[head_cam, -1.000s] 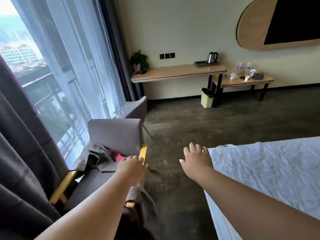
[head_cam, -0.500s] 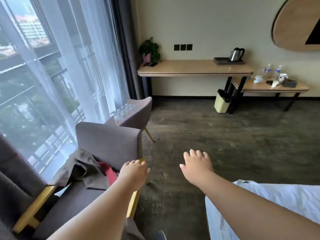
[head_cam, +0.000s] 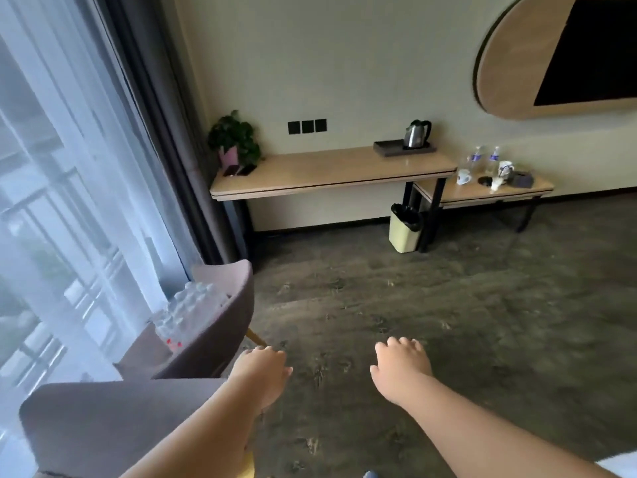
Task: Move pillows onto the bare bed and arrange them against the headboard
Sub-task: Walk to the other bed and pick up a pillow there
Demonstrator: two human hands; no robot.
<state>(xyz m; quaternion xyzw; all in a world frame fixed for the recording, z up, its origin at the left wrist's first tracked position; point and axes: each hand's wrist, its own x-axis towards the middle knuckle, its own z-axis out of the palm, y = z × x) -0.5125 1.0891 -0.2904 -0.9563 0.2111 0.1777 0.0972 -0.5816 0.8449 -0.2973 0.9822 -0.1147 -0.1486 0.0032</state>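
No pillow is in view. Only a small white corner of the bed (head_cam: 620,462) shows at the bottom right edge. My left hand (head_cam: 260,372) reaches forward over the dark floor, fingers loosely curled, holding nothing. My right hand (head_cam: 401,365) is stretched out beside it, palm down, fingers slightly apart and empty. Both hands hover above the floor, just right of a grey armchair (head_cam: 103,419).
A second grey chair (head_cam: 210,339) holding a pack of water bottles (head_cam: 188,312) stands by the curtained window (head_cam: 69,201). Against the far wall are a wooden desk (head_cam: 331,172) with a kettle (head_cam: 417,134) and plant (head_cam: 234,139), a bin (head_cam: 405,232), a low table (head_cam: 482,191).
The view has swung up and forward, away from the bed, which has almost left the frame. The near armchair's seat has dropped out of view. Both hands stay empty and extended.
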